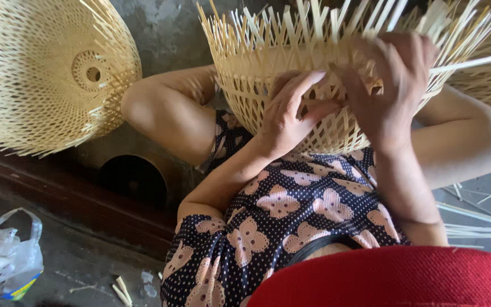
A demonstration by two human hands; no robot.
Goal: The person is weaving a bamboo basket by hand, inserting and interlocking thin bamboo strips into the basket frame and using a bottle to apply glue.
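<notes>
Far left, low: crumpled clear plastic bag (3,256) on the grey floor (80,261), a few short bamboo offcuts (121,291) just right of it. Upper left: finished woven bamboo shade (46,71), dome-shaped, small round hole at its centre, lying tilted against a dark wooden ledge (69,193); a dark round opening (133,179) sits below it. Centre: person seated, knees raised, dark dotted fabric with pale flower print (291,216) across the lap. Unfinished bamboo basket (257,74) rests above the lap between the knees, open weave, loose strip ends fanning upward along its rim. Left hand (291,116) pressed against the basket's lower wall, fingers spread and curled over the weave, thumb alongside; a loose hold, not a closed fist. Right hand (390,85) just to its right, blurred, fingers bent over the upper wall near the rim, closed on the weave; which strip it pinches cannot be told. The two hands nearly touch. Far right: loose bamboo strips (473,227) lying on the floor. Bottom right: red textured fabric (393,278) at the frame edge.
</notes>
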